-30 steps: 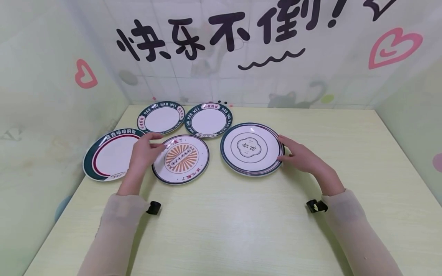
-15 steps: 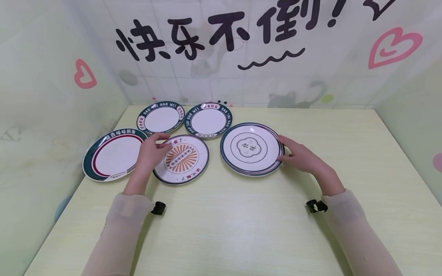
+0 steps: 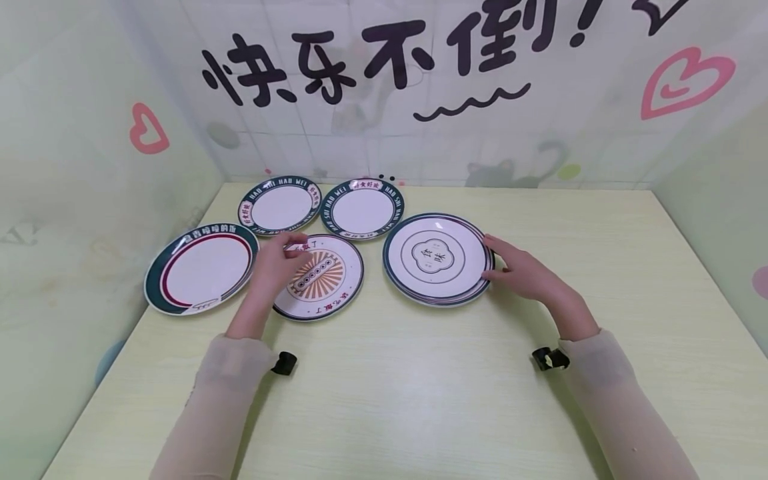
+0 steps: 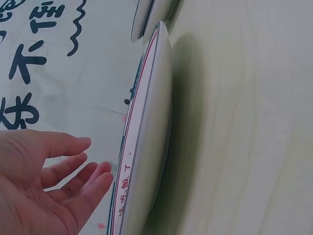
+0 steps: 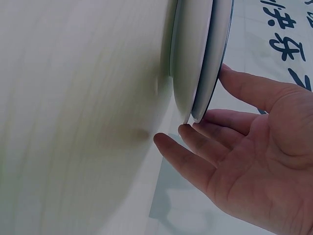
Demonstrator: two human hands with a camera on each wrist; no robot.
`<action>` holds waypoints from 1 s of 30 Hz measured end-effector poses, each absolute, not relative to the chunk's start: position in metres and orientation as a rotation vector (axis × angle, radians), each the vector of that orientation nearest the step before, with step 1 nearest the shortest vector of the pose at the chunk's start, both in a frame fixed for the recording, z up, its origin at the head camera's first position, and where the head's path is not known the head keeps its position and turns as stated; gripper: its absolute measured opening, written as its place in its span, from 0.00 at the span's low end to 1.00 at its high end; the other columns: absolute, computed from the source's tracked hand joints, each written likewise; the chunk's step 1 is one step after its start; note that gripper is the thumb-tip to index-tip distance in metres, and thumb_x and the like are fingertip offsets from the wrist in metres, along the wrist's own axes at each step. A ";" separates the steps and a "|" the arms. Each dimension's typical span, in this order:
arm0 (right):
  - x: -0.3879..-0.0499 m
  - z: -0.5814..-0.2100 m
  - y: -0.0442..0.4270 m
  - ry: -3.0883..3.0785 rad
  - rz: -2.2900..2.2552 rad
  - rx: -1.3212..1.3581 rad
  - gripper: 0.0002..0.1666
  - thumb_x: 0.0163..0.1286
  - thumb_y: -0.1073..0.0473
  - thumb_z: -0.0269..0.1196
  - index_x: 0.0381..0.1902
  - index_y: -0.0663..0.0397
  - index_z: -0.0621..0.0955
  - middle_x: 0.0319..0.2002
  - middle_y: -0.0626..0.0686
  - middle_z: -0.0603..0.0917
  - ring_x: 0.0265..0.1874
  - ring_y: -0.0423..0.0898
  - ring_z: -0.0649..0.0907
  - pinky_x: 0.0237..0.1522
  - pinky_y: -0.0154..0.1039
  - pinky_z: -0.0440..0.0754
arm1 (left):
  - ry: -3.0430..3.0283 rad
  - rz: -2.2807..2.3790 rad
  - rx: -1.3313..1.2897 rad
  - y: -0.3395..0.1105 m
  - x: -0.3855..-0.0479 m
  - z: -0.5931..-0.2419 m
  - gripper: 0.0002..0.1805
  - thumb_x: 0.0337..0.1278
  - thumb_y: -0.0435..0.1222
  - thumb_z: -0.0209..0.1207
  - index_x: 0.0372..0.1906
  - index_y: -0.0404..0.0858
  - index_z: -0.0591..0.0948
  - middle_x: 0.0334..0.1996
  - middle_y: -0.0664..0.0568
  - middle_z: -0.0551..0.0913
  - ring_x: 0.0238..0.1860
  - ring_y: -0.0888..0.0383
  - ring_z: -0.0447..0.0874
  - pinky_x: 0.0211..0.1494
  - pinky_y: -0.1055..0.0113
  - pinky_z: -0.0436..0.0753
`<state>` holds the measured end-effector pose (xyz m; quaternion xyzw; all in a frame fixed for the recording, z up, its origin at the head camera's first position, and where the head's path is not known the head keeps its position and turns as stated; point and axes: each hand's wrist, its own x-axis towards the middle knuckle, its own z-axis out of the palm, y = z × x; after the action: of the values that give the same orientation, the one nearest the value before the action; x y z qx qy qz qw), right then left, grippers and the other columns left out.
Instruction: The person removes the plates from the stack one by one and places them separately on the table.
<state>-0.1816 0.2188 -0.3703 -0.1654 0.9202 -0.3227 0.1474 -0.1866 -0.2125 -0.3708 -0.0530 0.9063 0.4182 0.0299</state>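
Observation:
In the head view, my left hand (image 3: 275,270) hovers over the left side of a round plate (image 3: 319,277) with an orange sunburst print. The left wrist view shows its fingers (image 4: 85,193) loosely spread beside the plate's rim, holding nothing. My right hand (image 3: 527,272) is at the right edge of a stack of plates (image 3: 408,267), the top one bearing a flower-shaped emblem. From the right wrist, the stack shows two rims, one above the other. The thumb (image 5: 244,85) touches the upper rim, and the extended fingers rest against the edges.
A larger plate (image 3: 204,270) with a green and red border lies at the left. Behind are two green-rimmed plates (image 3: 282,205), side by side near the printed back wall (image 3: 384,147). The pale wooden table (image 3: 408,393) extends toward the front.
My left hand has moved right, from the gap between the green-and-red plate and the sunburst plate to above the sunburst plate. The right hand and all plates have stayed put.

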 end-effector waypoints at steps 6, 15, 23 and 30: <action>-0.181 -0.370 0.219 2.644 -0.935 -0.474 0.43 0.74 0.58 0.60 0.77 0.65 0.54 0.78 0.68 0.53 0.77 0.67 0.55 0.77 0.62 0.57 | 2.804 1.333 -0.143 -0.204 -0.186 -0.375 0.23 0.66 0.36 0.60 0.64 0.37 0.75 0.64 0.40 0.77 0.60 0.43 0.80 0.65 0.51 0.81; -0.181 -0.369 0.218 2.651 -0.932 -0.488 0.42 0.73 0.58 0.60 0.77 0.66 0.55 0.77 0.68 0.54 0.77 0.67 0.55 0.77 0.62 0.57 | 2.783 1.431 -0.124 -0.188 -0.186 -0.380 0.21 0.66 0.37 0.61 0.62 0.40 0.76 0.63 0.44 0.79 0.61 0.44 0.80 0.66 0.53 0.81; -0.181 -0.368 0.218 2.673 -0.952 -0.435 0.40 0.72 0.57 0.61 0.76 0.63 0.59 0.76 0.66 0.60 0.76 0.65 0.59 0.77 0.61 0.58 | 2.715 1.559 -0.069 -0.172 -0.184 -0.383 0.23 0.65 0.36 0.62 0.63 0.38 0.75 0.63 0.43 0.79 0.62 0.47 0.81 0.64 0.57 0.82; -0.187 -0.366 0.211 2.709 -0.963 -0.293 0.36 0.71 0.56 0.61 0.72 0.63 0.66 0.72 0.68 0.68 0.70 0.67 0.70 0.70 0.61 0.71 | 2.633 1.628 -0.026 -0.157 -0.181 -0.383 0.26 0.65 0.37 0.62 0.66 0.40 0.73 0.67 0.46 0.76 0.67 0.49 0.77 0.68 0.58 0.80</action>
<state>-0.1867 0.2110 -0.3664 -0.1006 0.9300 -0.3304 0.1254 -0.1812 -0.1570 -0.3835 -0.0082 0.8504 0.5256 0.0229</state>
